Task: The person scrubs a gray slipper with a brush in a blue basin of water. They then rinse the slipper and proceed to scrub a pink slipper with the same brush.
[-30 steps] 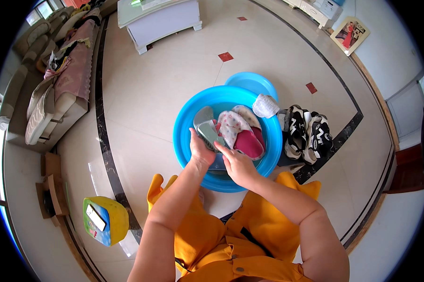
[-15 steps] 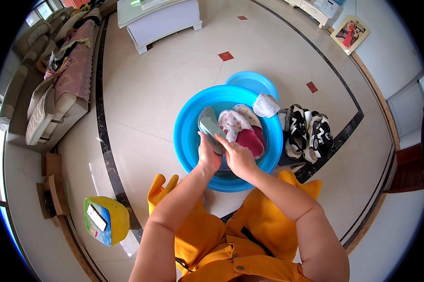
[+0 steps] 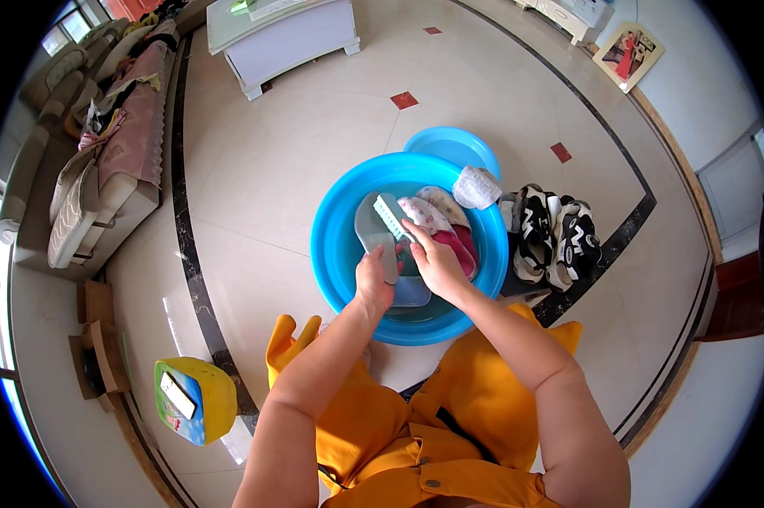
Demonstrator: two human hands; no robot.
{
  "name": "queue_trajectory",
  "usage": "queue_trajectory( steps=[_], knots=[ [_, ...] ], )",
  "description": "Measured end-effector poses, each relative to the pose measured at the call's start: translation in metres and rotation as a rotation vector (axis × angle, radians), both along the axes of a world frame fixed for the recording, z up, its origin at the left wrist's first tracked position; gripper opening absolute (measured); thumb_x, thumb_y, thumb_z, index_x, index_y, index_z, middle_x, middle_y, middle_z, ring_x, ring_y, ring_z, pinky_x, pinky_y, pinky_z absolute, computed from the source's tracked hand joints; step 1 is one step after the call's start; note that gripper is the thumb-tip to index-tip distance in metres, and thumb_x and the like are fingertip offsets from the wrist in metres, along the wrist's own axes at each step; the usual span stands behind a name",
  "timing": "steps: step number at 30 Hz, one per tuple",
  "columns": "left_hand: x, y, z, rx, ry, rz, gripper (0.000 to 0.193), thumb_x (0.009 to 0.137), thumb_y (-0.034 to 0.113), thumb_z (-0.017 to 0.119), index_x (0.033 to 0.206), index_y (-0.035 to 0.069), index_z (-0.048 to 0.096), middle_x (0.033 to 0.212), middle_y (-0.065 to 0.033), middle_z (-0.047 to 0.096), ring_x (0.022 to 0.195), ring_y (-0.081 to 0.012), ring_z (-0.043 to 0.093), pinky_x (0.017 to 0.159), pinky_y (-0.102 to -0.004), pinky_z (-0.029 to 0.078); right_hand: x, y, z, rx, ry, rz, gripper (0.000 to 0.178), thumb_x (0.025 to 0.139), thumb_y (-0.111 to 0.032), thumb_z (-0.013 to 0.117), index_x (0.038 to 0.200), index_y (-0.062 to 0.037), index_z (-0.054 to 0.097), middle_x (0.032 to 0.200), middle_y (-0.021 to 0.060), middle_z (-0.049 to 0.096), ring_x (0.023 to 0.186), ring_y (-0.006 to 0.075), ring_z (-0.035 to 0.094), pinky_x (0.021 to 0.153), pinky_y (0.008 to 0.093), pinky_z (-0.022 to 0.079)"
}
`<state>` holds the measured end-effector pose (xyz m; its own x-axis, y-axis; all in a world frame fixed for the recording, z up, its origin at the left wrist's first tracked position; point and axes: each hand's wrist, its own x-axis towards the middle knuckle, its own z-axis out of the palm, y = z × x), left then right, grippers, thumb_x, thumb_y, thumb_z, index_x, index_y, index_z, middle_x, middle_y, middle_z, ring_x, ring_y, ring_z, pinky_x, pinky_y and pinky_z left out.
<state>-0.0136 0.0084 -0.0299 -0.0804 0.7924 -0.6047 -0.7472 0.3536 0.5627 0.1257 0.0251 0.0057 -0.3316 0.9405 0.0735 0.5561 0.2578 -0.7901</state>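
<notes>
A large blue basin [image 3: 324, 262] with water in it stands on the floor in front of my knees. My left hand [image 3: 375, 278] is closed around the near end of a grey slipper [image 3: 370, 227], which slants up over the basin. In my right hand [image 3: 438, 266] is a pale green scrubbing brush [image 3: 391, 215], its bristles showing and turned toward the slipper. A pair of floral slippers [image 3: 422, 212] with dark pink insides lies at the basin's right. Below my hands a grey-blue shape [image 3: 410, 293] lies in the water; I cannot tell what it is.
A white rolled cloth [image 3: 477, 188] rests on the basin's right rim. Behind it is a second blue basin [image 3: 456, 146]. Black-and-white sneakers [image 3: 575, 245] stand to the right. At the left, a yellow stool [image 3: 217, 408] bears a phone [image 3: 177, 395]. A sofa [image 3: 128, 199] lines the left wall.
The brush has lifted off the slipper and turned, so its bristles now show. My right hand has shifted slightly right, while my left hand keeps hold of the slipper.
</notes>
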Motion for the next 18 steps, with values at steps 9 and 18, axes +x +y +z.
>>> queue_trajectory(
  steps=[9, 18],
  knots=[
    [0.004, 0.006, -0.033, -0.176, 0.111, 0.140, 0.032, 0.099, 0.014, 0.033, 0.127, 0.009, 0.047, 0.115, -0.0112, 0.058, 0.096, -0.0283, 0.058, 0.079, -0.0436, 0.047, 0.003, -0.011, -0.033, 0.131, -0.251, 0.075, 0.045, 0.091, -0.012, 0.050, 0.135, -0.0148, 0.045, 0.081, 0.0201, 0.066, 0.068, 0.0385, 0.064, 0.060, 0.0484, 0.052],
    [0.005, 0.007, -0.025, -0.174, -0.103, 0.086, 0.045, 0.103, 0.032, 0.025, 0.135, 0.006, 0.042, 0.126, -0.0119, 0.054, 0.114, -0.0318, 0.052, 0.098, -0.0482, 0.041, 0.004, -0.014, -0.032, -0.073, -0.646, 0.210, 0.049, 0.091, -0.011, 0.046, 0.140, -0.0139, 0.039, 0.087, 0.0194, 0.065, 0.072, 0.0369, 0.064, 0.061, 0.0487, 0.050]
  ],
)
